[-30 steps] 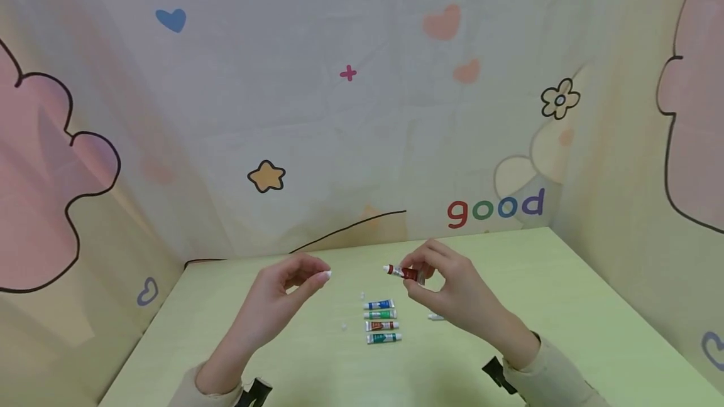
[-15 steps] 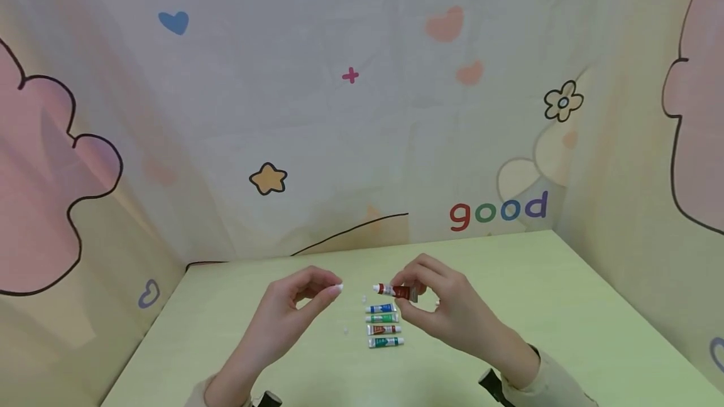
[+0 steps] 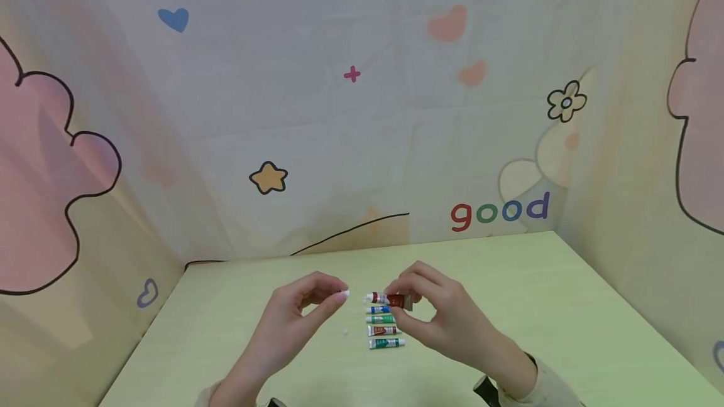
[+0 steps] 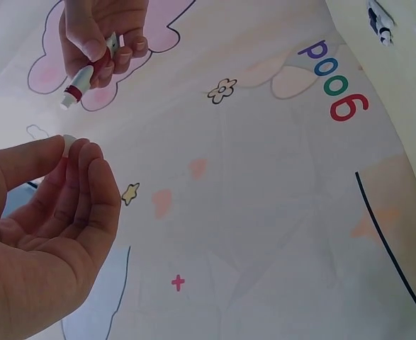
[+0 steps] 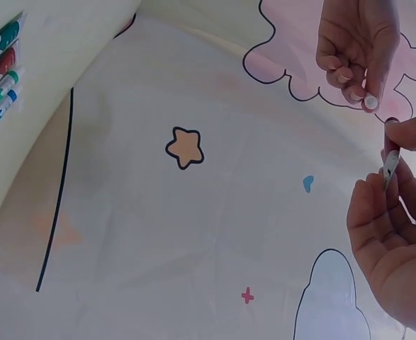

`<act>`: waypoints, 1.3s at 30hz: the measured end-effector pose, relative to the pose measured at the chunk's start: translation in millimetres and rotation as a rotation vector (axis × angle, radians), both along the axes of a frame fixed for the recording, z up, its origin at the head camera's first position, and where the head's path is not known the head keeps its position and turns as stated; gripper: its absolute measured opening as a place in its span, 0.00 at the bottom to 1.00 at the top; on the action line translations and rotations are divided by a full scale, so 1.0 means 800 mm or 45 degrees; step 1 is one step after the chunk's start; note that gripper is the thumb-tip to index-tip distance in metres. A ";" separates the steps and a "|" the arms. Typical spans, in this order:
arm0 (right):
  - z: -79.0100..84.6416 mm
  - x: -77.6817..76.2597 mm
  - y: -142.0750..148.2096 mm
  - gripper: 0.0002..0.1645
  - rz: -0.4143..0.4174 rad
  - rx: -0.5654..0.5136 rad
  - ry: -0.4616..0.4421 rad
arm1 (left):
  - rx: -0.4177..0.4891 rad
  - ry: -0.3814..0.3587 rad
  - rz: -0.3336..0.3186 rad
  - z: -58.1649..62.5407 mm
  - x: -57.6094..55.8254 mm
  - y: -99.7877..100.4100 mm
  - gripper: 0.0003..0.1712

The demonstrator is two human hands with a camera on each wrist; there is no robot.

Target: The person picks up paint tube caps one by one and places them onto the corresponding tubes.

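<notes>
1. Left hand [image 3: 302, 306]: the thumb and forefinger pinch a small white cap [image 4: 69, 144] at their tips; the other fingers bend in beside the forefinger.
2. Right hand [image 3: 441, 306]: the thumb and fingertips pinch a red tube [image 3: 398, 301] along its rear half. The tube is held in the air, with its white tip pointing toward the left hand.
3. Relation of the two: cap and tip face one another, near but apart.
4. Row on the table [image 3: 175, 338], from far to near in the head view: a blue tube [image 3: 378, 310], a light green tube [image 3: 380, 319], a brownish-red tube [image 3: 383, 330] and a dark green tube [image 3: 387, 343], lying roughly parallel. The right hand partly covers the farther ones.
5. A small white piece [image 3: 345, 332] lies left of this row.
6. A dark-labelled tube [image 4: 374, 20], in the left wrist view, lies apart from the row.
7. Background: a printed cloth [image 3: 317, 99] bearing the word "good" [image 3: 500, 210].
</notes>
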State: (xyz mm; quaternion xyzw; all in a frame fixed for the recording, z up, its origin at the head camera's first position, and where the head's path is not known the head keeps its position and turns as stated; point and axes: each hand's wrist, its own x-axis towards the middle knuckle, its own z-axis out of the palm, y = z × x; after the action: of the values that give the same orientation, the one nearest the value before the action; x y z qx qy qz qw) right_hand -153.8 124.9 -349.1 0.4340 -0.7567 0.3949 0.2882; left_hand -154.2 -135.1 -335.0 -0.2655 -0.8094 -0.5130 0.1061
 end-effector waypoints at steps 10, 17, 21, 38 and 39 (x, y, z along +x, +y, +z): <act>-0.005 -0.002 -0.008 0.19 0.040 -0.017 0.037 | 0.060 -0.011 0.001 -0.004 0.002 0.000 0.06; -0.010 -0.004 -0.014 0.18 0.045 -0.013 0.040 | 0.072 -0.050 0.002 -0.009 0.003 0.002 0.08; -0.011 -0.007 -0.016 0.18 0.031 -0.008 0.046 | 0.074 -0.047 -0.029 -0.011 0.003 0.003 0.08; -0.017 -0.012 -0.019 0.15 0.006 0.019 0.099 | 0.052 -0.035 -0.080 -0.022 0.001 0.009 0.06; -0.016 -0.012 -0.018 0.15 0.000 0.023 0.114 | 0.051 -0.045 -0.079 -0.023 0.000 0.009 0.06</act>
State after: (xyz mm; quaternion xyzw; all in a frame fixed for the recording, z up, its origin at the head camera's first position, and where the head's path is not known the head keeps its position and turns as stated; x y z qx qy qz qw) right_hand -163.6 110.5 -362.1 0.4539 -0.7467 0.3681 0.3179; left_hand -154.1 -127.5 -353.0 -0.2792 -0.7921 -0.5367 0.0809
